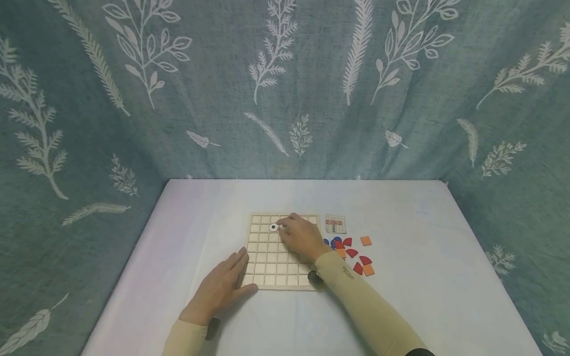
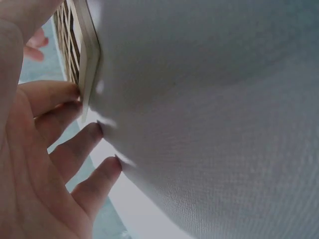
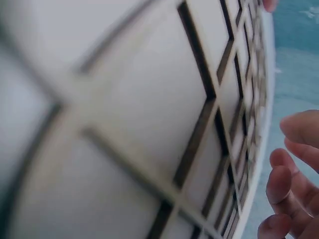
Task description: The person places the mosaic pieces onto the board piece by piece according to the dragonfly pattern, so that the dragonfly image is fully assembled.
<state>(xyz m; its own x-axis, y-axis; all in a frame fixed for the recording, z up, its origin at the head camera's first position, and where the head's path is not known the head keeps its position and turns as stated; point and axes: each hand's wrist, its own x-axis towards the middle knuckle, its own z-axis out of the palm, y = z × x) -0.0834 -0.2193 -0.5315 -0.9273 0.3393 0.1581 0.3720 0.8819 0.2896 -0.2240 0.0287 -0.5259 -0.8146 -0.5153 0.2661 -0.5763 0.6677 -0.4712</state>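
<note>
A wooden grid board (image 1: 272, 257) lies on the white table. My right hand (image 1: 303, 238) reaches over its upper part, fingertips beside a white disc with a black dot (image 1: 273, 227). Another pale bit shows under those fingertips, mostly hidden. In the right wrist view, the fingers (image 3: 279, 183) are bent loosely and spaced apart, and no piece shows between them. My left hand (image 1: 222, 286) rests at the board's left side, thumb near the lower left corner. Its fingers (image 2: 55, 94) are spread, some touching the board's edge and others the tablecloth in the left wrist view.
Right of the board stand a small patterned card (image 1: 335, 224), orange squares (image 1: 365, 241), several red quarter-circles (image 1: 352, 253) and blue round pieces (image 1: 337, 240). The right forearm partly covers this side. A green leaf-patterned cloth (image 1: 285, 123) surrounds the table (image 1: 401, 207).
</note>
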